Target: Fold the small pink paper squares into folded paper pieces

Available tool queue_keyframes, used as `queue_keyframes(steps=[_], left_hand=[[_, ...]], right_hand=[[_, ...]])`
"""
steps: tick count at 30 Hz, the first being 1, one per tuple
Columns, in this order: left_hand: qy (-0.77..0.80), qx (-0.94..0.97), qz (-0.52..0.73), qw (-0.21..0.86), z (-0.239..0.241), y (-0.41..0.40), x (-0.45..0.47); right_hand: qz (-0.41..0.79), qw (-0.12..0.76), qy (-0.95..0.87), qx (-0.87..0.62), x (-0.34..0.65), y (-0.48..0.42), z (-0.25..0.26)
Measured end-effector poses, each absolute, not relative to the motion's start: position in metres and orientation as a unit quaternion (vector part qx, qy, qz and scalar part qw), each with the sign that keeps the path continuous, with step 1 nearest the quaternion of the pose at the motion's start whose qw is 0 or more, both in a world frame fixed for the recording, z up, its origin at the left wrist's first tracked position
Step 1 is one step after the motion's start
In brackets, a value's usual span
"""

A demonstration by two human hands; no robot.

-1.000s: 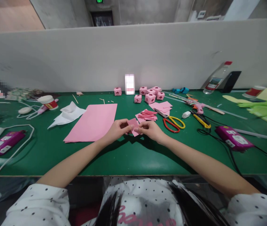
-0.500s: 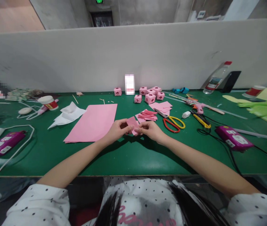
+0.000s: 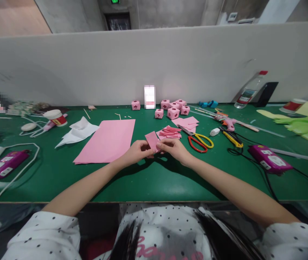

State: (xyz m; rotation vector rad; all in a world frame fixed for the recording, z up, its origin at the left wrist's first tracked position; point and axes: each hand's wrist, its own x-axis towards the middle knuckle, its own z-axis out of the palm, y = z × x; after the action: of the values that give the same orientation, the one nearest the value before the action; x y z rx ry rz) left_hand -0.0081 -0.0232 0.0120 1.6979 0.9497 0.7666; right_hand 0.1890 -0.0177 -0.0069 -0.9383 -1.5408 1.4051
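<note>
A small piece of pink paper (image 3: 152, 139) is held up between both hands above the green table. My left hand (image 3: 139, 151) pinches its lower left side, fingers closed. On the right edge, my right hand (image 3: 172, 148) grips the same paper with thumb and fingers together. Just behind the hands lies a pile of folded pink strips (image 3: 170, 132), with flat pink paper pieces (image 3: 190, 122) beyond it. Scissors (image 3: 201, 141) with red and yellow handles rest to the right of the pile. Large pink sheets (image 3: 109, 141) lie left of my left hand.
Several folded pink paper cubes (image 3: 173, 113) stand near the partition, beside a propped phone (image 3: 149, 97). White crumpled paper (image 3: 79, 131) and a paper cup (image 3: 55, 118) are at left. Glue gun (image 3: 226, 122), pliers (image 3: 233, 139), purple power strip (image 3: 270, 159) and bottle (image 3: 248, 92) are at right.
The pink paper has turned in my fingers and now shows a taller, flat rectangular face. Both hands have shifted only slightly; everything else stays in place.
</note>
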Motion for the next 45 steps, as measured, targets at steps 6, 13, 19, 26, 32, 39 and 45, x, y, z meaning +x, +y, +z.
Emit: queue_keyframes(steps=[6,13,19,26,32,39,45], left_hand=[[0.397,0.734,0.338,0.435,0.006,-0.022,-0.008],[0.411,0.746,0.388,0.353,0.01,-0.021,-0.012],[0.393,0.788,0.354,0.313,0.008,-0.023,-0.01],[0.368,0.826,0.344,0.255,0.008,-0.027,-0.008],[0.377,0.808,0.364,0.268,0.008,-0.025,-0.01],[0.384,0.799,0.367,0.282,0.01,-0.025,-0.011],[0.375,0.794,0.371,0.302,0.011,-0.025,-0.01]], right_hand=[[0.458,0.405,-0.692,-0.384,0.196,-0.016,-0.002],[0.324,0.34,-0.799,-0.375,0.205,-0.018,0.006],[0.297,0.393,-0.788,-0.37,0.2,-0.022,0.002],[0.252,0.377,-0.811,-0.37,0.196,-0.021,-0.002],[0.287,0.384,-0.786,-0.391,0.204,-0.01,0.001],[0.332,0.379,-0.769,-0.393,0.213,-0.007,0.005],[0.365,0.375,-0.761,-0.383,0.214,-0.006,0.007]])
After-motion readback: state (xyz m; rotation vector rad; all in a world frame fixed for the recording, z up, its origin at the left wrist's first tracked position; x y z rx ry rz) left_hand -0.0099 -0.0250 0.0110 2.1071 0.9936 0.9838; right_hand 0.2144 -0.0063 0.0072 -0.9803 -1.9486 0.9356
